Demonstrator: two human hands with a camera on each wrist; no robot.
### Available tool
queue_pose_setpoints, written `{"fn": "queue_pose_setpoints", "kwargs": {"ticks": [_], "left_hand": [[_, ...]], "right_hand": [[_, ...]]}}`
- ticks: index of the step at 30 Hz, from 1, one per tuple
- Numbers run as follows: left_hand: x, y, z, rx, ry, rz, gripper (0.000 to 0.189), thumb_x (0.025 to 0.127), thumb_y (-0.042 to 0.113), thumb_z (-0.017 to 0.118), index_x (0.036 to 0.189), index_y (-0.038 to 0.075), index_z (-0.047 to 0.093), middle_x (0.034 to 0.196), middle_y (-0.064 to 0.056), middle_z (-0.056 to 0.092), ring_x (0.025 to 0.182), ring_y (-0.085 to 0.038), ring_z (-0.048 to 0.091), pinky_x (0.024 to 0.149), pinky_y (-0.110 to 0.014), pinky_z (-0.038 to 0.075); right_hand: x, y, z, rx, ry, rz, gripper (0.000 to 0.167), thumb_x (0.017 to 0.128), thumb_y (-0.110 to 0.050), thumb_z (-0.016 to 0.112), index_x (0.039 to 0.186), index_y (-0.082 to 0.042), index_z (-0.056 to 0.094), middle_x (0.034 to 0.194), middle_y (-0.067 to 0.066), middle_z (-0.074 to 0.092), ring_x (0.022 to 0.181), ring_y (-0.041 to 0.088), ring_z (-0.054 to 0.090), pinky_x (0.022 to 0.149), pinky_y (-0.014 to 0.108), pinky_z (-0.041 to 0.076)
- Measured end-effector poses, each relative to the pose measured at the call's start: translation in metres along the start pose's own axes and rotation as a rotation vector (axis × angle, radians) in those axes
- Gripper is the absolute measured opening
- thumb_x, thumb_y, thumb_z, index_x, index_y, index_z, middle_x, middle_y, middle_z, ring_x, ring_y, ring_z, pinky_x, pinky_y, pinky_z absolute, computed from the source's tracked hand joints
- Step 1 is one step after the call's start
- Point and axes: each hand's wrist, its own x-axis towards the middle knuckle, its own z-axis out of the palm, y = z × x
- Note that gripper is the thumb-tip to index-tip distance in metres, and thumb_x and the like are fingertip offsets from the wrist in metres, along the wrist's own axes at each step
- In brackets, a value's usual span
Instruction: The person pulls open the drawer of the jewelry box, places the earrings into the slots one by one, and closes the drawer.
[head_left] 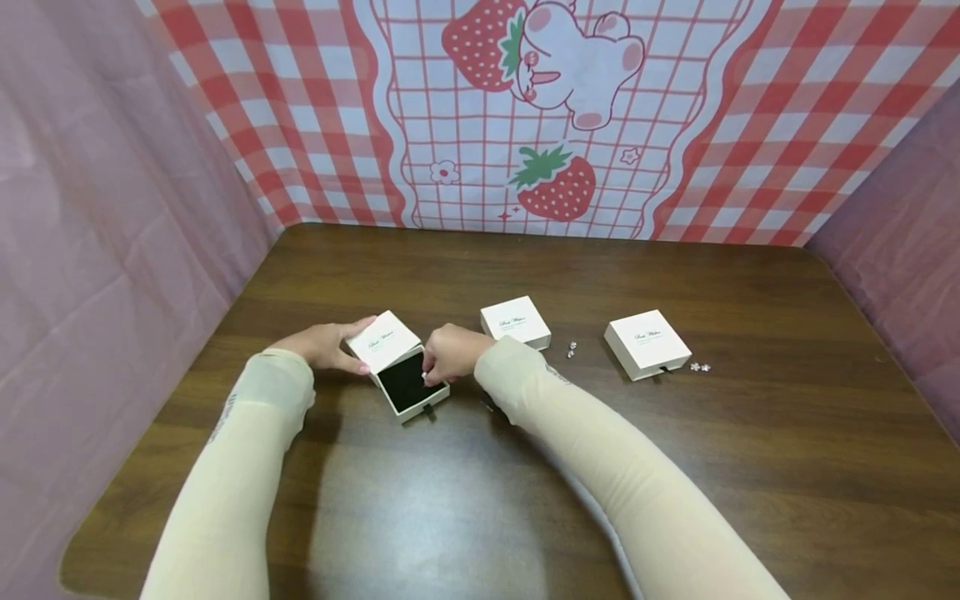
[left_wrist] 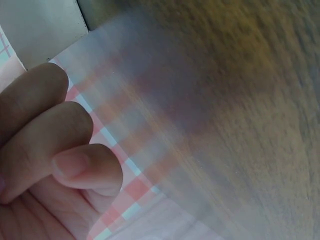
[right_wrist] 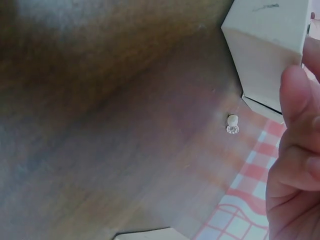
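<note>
A white drawer-style gift box [head_left: 384,340] sits left of centre with its drawer pulled out toward the person, showing a black lining [head_left: 408,383]. My left hand [head_left: 321,345] grips the box's sleeve from the left, thumb on the near side and fingers on the far side. Over the drawer's right part, my right hand [head_left: 450,354] pinches a small shiny earring [head_left: 425,377] close to the lining. In the right wrist view, another sparkling earring [right_wrist: 232,124] lies on the table beside the box [right_wrist: 267,55]. The left wrist view has curled fingers [left_wrist: 55,135] beside a box edge.
Two closed white gift boxes stand to the right, one at the middle [head_left: 515,322] and one further right [head_left: 647,343]. Small earrings [head_left: 572,350] lie beside the middle box, and a flower-shaped pair [head_left: 700,367] beside the right one. A checked strawberry cloth [head_left: 555,183] hangs behind the wooden table [head_left: 420,500].
</note>
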Motion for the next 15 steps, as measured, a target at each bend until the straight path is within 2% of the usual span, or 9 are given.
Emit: {"fn": "queue_pose_setpoints", "kwargs": {"ticks": [7,10,12,15], "left_hand": [[-0.0024,0.0018,-0.0022,0.012,-0.004,0.011,0.095,0.081,0.040,0.075,0.152,0.007,0.021,0.141,-0.029,0.040,0.125,-0.044,0.044,0.104,-0.054,0.031],[-0.0026,0.0018,-0.0022,0.009,-0.001,0.012,0.095,0.081,0.040,0.075,0.152,0.008,0.021,0.141,-0.029,0.041,0.124,-0.043,0.044,0.104,-0.054,0.032],[-0.0022,0.0013,-0.0015,0.001,0.000,0.005,0.094,0.081,0.040,0.075,0.152,0.008,0.021,0.141,-0.029,0.041,0.125,-0.043,0.044,0.104,-0.053,0.031],[-0.0023,0.0009,-0.0004,-0.004,0.001,0.004,0.094,0.082,0.039,0.075,0.152,0.008,0.021,0.141,-0.029,0.041,0.125,-0.042,0.044,0.104,-0.053,0.032]], "right_hand": [[0.0007,0.0035,0.0045,0.067,0.038,-0.035,0.015,0.086,-0.020,0.071,0.093,-0.008,0.076,0.047,-0.013,0.050,0.046,-0.004,0.048,0.066,0.013,0.043],[0.0004,0.0029,0.0061,0.070,0.059,-0.052,0.013,0.084,-0.018,0.071,0.093,-0.009,0.076,0.049,-0.010,0.055,0.047,-0.002,0.050,0.067,0.013,0.043],[0.0001,0.0017,0.0070,0.036,0.076,-0.063,0.013,0.084,-0.018,0.071,0.093,-0.012,0.077,0.057,-0.008,0.062,0.054,0.001,0.055,0.070,0.015,0.045],[-0.0010,-0.0016,0.0074,-0.030,0.090,-0.038,0.015,0.084,-0.023,0.071,0.095,-0.018,0.078,0.078,-0.008,0.071,0.073,0.006,0.062,0.074,0.022,0.048]]}}
